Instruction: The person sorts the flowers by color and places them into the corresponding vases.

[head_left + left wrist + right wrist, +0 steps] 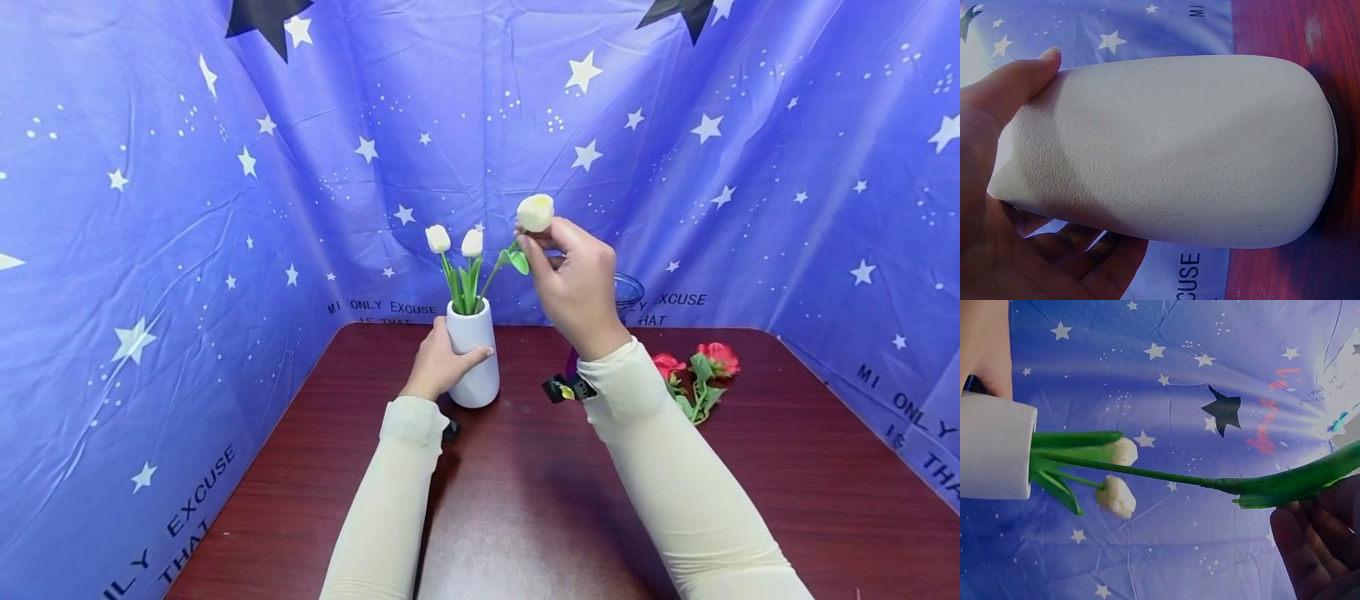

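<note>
Gripping matte-white tapered vase (477, 377) with left hand (438, 360) near far edge of dark-red wooden table (487, 508), you pinch green-stemmed white tulip (535, 213) in right hand (579, 279), stem seemingly part-inserted; two white tulips (472, 243) stand inside, red roses (717, 359) outside.

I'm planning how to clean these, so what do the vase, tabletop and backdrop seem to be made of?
Vase: matte white, probably ceramic, though coated plastic is possible; its surface has a fine pebbly grain.
Tabletop: wood or wood-look laminate, reddish brown, with streaked grain and a soft sheen.
Backdrop: likely thin printed fabric; it creases and hangs in folds.
</note>
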The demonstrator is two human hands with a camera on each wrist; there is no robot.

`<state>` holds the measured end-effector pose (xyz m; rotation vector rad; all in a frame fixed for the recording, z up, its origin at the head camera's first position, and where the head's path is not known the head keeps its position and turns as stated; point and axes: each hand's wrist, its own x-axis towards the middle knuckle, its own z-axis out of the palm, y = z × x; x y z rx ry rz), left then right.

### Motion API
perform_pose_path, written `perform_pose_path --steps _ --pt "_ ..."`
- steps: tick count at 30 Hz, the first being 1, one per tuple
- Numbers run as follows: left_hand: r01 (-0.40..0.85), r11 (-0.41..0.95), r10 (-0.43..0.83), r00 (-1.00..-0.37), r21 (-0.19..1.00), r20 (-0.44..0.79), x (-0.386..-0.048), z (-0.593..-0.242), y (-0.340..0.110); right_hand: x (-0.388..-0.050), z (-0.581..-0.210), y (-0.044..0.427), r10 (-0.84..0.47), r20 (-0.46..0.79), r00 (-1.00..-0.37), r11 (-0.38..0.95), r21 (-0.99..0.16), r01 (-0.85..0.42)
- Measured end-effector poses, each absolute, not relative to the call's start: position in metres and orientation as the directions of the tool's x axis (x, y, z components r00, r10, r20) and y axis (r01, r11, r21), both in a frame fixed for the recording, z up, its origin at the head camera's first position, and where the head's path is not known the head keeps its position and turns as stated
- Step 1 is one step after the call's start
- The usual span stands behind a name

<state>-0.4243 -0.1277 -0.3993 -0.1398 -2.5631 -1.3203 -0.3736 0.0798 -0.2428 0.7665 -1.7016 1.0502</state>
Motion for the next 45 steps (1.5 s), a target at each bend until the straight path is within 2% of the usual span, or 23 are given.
perform_pose_path --steps 6,16,28,45 --pt "0.201 0.593 -0.035 -0.961 0.780 0.274 -0.425 -0.399 -0.128 -0.377 -0.245 0.071 -0.075 0.920 -0.384 0.429 -0.318 -0.846" --pt "0.189 0.582 -0.034 -0.966 0.791 0.256 -0.423 -0.398 -0.126 -0.388 -0.262 0.062 -0.140 0.881 -0.451 0.510 -0.326 -0.796" --pt "0.193 0.581 -0.032 -0.965 0.791 0.259 -0.423 -0.398 -0.126 -0.400 -0.278 0.058 -0.158 0.840 -0.519 0.540 -0.367 -0.758" --pt "0.203 0.586 -0.036 -0.961 0.784 0.275 -0.427 -0.401 -0.127 -0.413 -0.299 0.051 -0.167 0.797 -0.580 0.536 -0.421 -0.732"
